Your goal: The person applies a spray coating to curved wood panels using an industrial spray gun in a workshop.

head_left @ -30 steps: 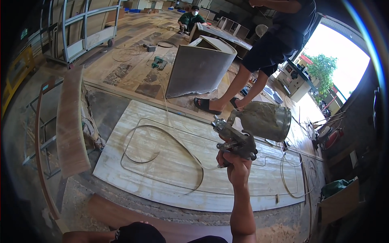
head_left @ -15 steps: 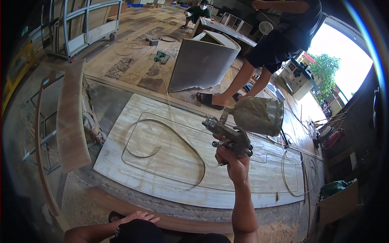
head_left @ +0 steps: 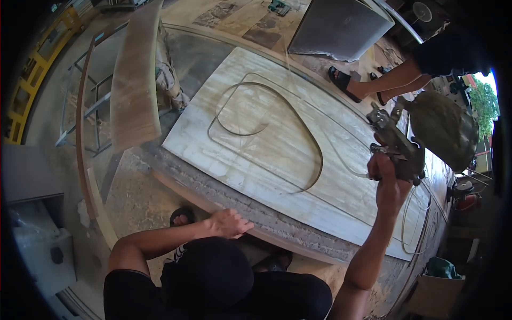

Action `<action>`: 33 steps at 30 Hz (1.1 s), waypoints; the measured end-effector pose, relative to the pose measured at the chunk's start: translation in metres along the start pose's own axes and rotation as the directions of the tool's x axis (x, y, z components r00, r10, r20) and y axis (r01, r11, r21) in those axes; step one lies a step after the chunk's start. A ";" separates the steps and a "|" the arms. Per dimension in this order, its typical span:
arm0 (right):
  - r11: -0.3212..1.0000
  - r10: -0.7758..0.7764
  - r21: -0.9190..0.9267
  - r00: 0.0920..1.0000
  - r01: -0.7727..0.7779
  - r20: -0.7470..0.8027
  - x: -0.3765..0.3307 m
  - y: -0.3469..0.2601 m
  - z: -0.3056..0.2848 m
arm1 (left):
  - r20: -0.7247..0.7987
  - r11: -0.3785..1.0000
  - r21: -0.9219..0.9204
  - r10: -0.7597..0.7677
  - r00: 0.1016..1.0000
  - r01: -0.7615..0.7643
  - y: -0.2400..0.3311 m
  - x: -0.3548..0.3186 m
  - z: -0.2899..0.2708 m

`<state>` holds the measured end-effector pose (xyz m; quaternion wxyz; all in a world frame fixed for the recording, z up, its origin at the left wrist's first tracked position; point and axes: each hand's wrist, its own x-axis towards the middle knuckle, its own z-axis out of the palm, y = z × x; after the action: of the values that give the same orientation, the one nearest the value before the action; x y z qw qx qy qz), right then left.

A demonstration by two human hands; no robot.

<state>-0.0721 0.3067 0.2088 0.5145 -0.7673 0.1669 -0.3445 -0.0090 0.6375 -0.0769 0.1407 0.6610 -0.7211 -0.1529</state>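
Observation:
Raised at the right, my right hand is wrapped round the handle of a metal spray gun. The gun's large, stained cup tilts to the right. In front of my knees, the curled fingers of my left hand close over the edge of a long, narrow brown wooden board. The board's underside is hidden. Beyond it lies a wide whitish panel on the floor, with a curled thin strip on top.
A curved brown panel leans by a metal frame at left. Farther back stand a grey curved cabinet piece and a person in sandals. A hose loops at the right, near a cardboard box. A yellow frame stands far left.
The view has swung left and downward. My left hand has gone from lying flat on the board to curled fingers at its edge. My right hand still holds the spray gun, now farther right in view.

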 end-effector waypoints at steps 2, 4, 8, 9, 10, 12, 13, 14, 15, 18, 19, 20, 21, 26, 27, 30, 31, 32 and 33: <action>1.000 0.006 -0.008 1.000 -0.006 -0.016 -0.008 0.009 -0.016 | -0.026 0.999 0.051 0.002 1.000 0.000 0.007 -0.004 -0.014; 0.993 0.009 -0.114 0.997 -0.017 -0.075 -0.017 0.019 -0.039 | -0.054 0.994 0.107 0.013 0.998 -0.007 0.006 -0.006 -0.025; 0.984 0.039 -0.170 0.998 -0.046 -0.044 -0.028 0.025 -0.059 | -0.122 0.979 0.198 0.068 0.990 -0.043 -0.015 -0.007 -0.042; 0.978 0.067 -0.196 0.998 -0.067 -0.010 -0.028 0.026 -0.061 | -0.133 0.987 0.155 0.051 0.990 -0.030 -0.023 -0.006 -0.047; 0.969 0.098 -0.231 0.995 -0.091 0.017 -0.030 0.028 -0.064 | -0.144 0.994 0.108 0.043 0.989 -0.028 -0.030 -0.004 -0.052; 0.971 0.158 -0.180 0.987 -0.155 -0.001 -0.034 0.038 -0.060 | -0.123 0.998 0.057 0.026 0.992 -0.019 -0.044 -0.001 -0.068; 0.976 0.163 -0.145 0.986 -0.166 -0.028 -0.036 0.044 -0.058 | -0.120 1.000 0.020 0.012 0.993 -0.010 -0.051 0.002 -0.072; 0.979 0.163 -0.114 0.985 -0.169 -0.061 -0.038 0.048 -0.060 | -0.112 1.000 0.007 0.030 0.993 -0.029 -0.058 0.007 -0.073; 0.982 0.182 -0.051 0.982 -0.184 -0.053 -0.042 0.057 -0.066 | -0.129 1.000 0.001 0.016 0.991 -0.016 -0.063 0.011 -0.073; 0.970 0.190 -0.156 0.982 -0.185 0.012 -0.042 0.054 -0.060 | -0.162 1.000 -0.014 -0.006 0.987 0.003 -0.076 0.019 -0.074; 0.959 0.266 -0.103 0.964 -0.262 0.020 -0.047 0.067 -0.077 | -0.204 1.000 -0.011 -0.015 0.979 0.013 -0.077 0.025 -0.076; 0.949 0.276 -0.169 0.960 -0.265 0.040 -0.045 0.064 -0.072 | -0.190 1.000 -0.023 -0.006 0.982 0.001 -0.081 0.028 -0.077; 0.936 0.278 -0.232 0.960 -0.265 0.024 -0.046 0.059 -0.064 | -0.201 1.000 -0.012 -0.014 0.979 0.012 -0.084 0.031 -0.078; 0.889 0.301 -0.387 0.949 -0.243 0.097 -0.052 0.060 -0.054 | -0.182 0.997 -0.046 -0.072 0.981 0.065 -0.105 0.042 -0.066; 0.879 0.293 -0.419 0.951 -0.228 0.098 -0.054 0.060 -0.053 | -0.157 0.997 -0.033 -0.073 0.985 0.069 -0.111 0.043 -0.059; 0.882 0.291 -0.417 0.950 -0.222 0.111 -0.062 0.067 -0.054 | -0.141 0.995 -0.048 -0.097 0.985 0.091 -0.116 0.049 -0.057; 0.896 0.282 -0.384 0.954 -0.223 0.102 -0.063 0.062 -0.048 | -0.159 0.995 -0.057 -0.084 0.984 0.076 -0.116 0.052 -0.058; 0.909 0.271 -0.351 0.958 -0.223 0.092 -0.064 0.061 -0.045 | -0.148 0.995 -0.066 -0.082 0.986 0.072 -0.114 0.053 -0.059; 0.911 0.264 -0.356 0.958 -0.208 0.116 -0.066 0.069 -0.047 | -0.147 0.994 -0.067 -0.090 0.985 0.081 -0.112 0.054 -0.059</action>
<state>-0.1448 0.2862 0.1342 0.4238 -0.8440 0.2734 -0.1823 0.1119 0.5726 -0.0681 0.2076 0.6964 -0.6745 -0.1306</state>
